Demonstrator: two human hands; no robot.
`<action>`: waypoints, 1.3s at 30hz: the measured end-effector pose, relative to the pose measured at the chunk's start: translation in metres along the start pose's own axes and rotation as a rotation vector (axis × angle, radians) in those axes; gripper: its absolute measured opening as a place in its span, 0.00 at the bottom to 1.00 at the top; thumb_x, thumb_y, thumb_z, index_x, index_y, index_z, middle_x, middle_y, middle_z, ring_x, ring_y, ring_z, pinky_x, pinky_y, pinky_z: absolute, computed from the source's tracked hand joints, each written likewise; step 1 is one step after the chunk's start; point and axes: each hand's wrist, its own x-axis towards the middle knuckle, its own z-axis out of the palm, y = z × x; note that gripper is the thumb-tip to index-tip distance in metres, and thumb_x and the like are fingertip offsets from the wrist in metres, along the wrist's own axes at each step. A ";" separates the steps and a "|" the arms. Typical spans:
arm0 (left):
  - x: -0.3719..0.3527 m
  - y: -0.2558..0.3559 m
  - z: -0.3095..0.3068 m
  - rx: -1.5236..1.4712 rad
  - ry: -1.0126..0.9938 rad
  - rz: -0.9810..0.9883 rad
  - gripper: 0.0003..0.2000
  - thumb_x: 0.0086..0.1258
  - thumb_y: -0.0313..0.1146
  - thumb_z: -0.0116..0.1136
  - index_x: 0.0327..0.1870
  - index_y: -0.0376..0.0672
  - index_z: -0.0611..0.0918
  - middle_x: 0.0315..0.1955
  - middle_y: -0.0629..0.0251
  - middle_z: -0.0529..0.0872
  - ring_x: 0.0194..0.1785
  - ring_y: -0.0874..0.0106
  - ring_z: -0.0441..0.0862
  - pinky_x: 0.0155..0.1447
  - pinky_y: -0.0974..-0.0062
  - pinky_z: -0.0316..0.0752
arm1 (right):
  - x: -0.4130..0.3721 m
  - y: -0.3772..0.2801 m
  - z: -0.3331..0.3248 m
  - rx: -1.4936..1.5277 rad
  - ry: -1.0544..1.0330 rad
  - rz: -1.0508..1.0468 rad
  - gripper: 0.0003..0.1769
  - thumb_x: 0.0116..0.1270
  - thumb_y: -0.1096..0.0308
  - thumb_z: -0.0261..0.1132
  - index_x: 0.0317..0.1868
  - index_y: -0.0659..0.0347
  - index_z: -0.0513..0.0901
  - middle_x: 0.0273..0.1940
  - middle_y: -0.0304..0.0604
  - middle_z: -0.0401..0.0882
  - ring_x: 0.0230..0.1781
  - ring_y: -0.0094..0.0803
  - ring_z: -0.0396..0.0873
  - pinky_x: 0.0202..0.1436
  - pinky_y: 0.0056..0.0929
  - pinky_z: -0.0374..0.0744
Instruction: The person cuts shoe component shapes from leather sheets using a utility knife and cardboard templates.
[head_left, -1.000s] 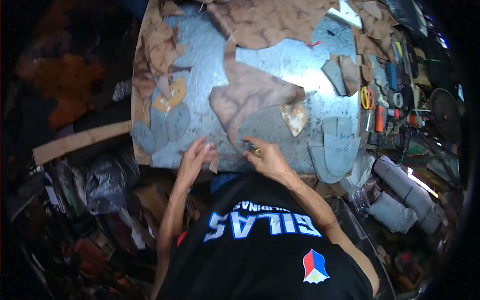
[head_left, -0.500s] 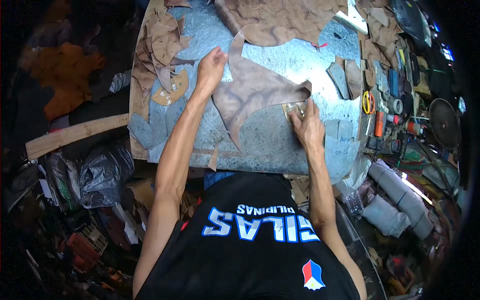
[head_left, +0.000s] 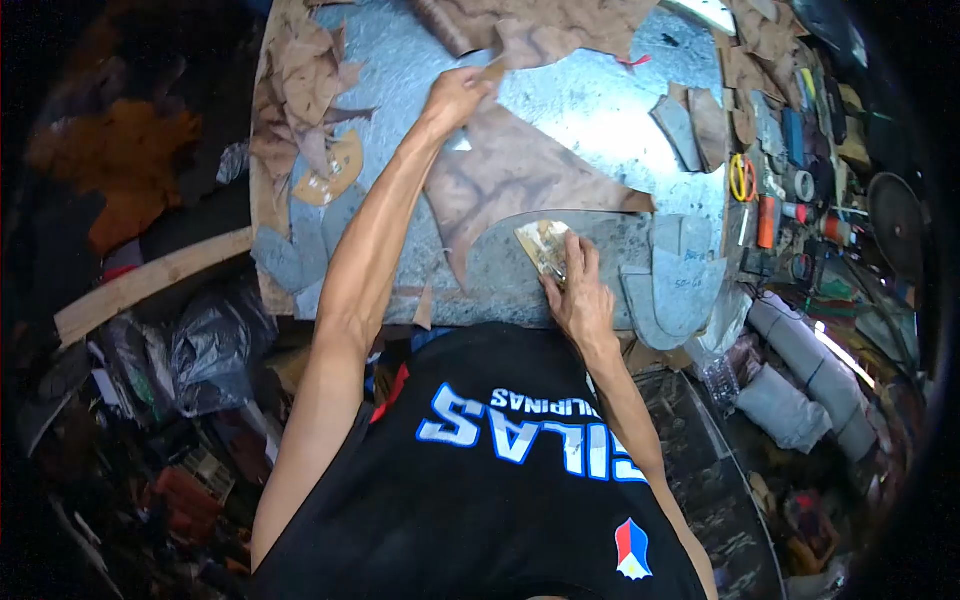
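A brown leather piece (head_left: 530, 165) with dark marks lies on the grey metal work surface (head_left: 400, 240). My left hand (head_left: 462, 95) is closed on the narrow upper strip of that piece, just below a larger brown leather sheet (head_left: 570, 30). Lower right of the piece, my right hand (head_left: 582, 290) holds a pale, stained flat piece (head_left: 543, 247) between thumb and fingers. What else that hand may hold is too small to make out.
Leather scraps (head_left: 300, 85) and a tan curved piece (head_left: 335, 170) lie at the left. Grey patterns (head_left: 688, 290) sit at the right, near yellow-handled scissors (head_left: 742, 178) and an orange cylinder (head_left: 766, 222). A wooden strip (head_left: 150, 280) juts out left.
My left hand has moved up and right and closed on the leather strip. My right hand has moved down and left, off the piece's right tip, which now lies flat and uncurled.
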 end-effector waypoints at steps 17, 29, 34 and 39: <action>-0.125 -0.015 -0.050 0.614 0.064 0.404 0.18 0.74 0.34 0.58 0.59 0.33 0.80 0.48 0.45 0.87 0.49 0.55 0.87 0.53 0.64 0.80 | -0.030 0.016 -0.030 0.664 -0.201 0.256 0.08 0.66 0.71 0.66 0.41 0.67 0.81 0.28 0.45 0.80 0.30 0.30 0.77 0.37 0.30 0.76; -0.243 -0.055 -0.012 -0.215 -0.101 -0.266 0.22 0.76 0.32 0.56 0.67 0.34 0.73 0.47 0.62 0.85 0.41 0.75 0.86 0.44 0.80 0.82 | 0.079 -0.021 0.020 0.929 -0.155 0.230 0.16 0.68 0.73 0.62 0.55 0.63 0.78 0.36 0.46 0.84 0.32 0.27 0.79 0.33 0.28 0.78; -0.245 -0.024 -0.034 0.001 -0.105 -0.295 0.19 0.75 0.32 0.57 0.64 0.37 0.77 0.46 0.59 0.85 0.36 0.74 0.85 0.38 0.77 0.80 | 0.074 -0.029 0.038 0.733 -0.063 0.185 0.17 0.68 0.70 0.63 0.57 0.63 0.79 0.38 0.53 0.87 0.35 0.39 0.85 0.39 0.37 0.81; -0.218 -0.030 -0.045 0.660 -0.036 0.445 0.19 0.66 0.34 0.66 0.56 0.39 0.81 0.50 0.52 0.84 0.51 0.51 0.81 0.54 0.57 0.77 | 0.063 -0.051 0.024 0.492 -0.022 0.185 0.19 0.67 0.69 0.64 0.58 0.63 0.80 0.44 0.65 0.84 0.48 0.60 0.83 0.50 0.46 0.81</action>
